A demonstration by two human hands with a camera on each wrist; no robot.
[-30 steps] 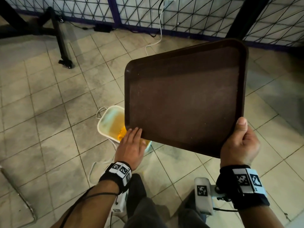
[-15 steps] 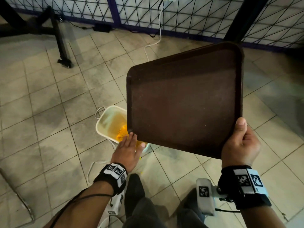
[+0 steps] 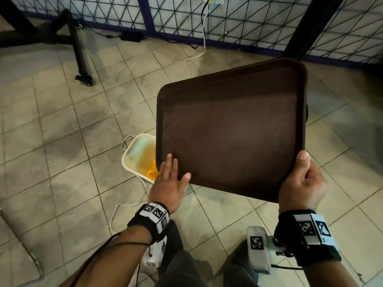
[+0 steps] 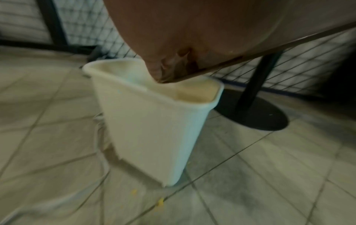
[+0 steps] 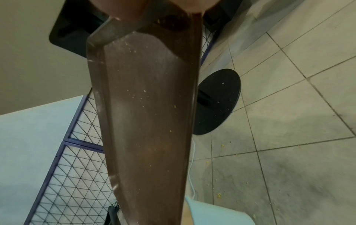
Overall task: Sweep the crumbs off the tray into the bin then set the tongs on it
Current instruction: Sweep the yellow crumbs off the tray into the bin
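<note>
A dark brown tray (image 3: pixel 232 129) is held tilted above the floor, its low left corner over a cream bin (image 3: pixel 136 156). My right hand (image 3: pixel 300 181) grips the tray's near right corner, thumb on the rim. My left hand (image 3: pixel 172 177) lies flat with straight fingers on the tray's lower left corner. Yellow crumbs (image 3: pixel 152 172) lie inside the bin. In the right wrist view a few pale specks (image 5: pixel 142 97) cling to the tray (image 5: pixel 146 121). The left wrist view shows the bin (image 4: pixel 154 129) under the tray edge (image 4: pixel 250 56). No tongs are in view.
Tiled floor all round, with scattered yellow crumbs (image 4: pixel 159 202) by the bin's base. A white cable (image 3: pixel 128 201) loops near the bin. A black round table base (image 5: pixel 217 100) stands behind it. A wire mesh fence (image 3: pixel 228 17) runs along the back; a black stand leg (image 3: pixel 80 56) is far left.
The tray has tipped slightly and shifted right. My left hand slid up from the tray's lower edge onto its surface at the low corner. My right hand keeps its grip.
</note>
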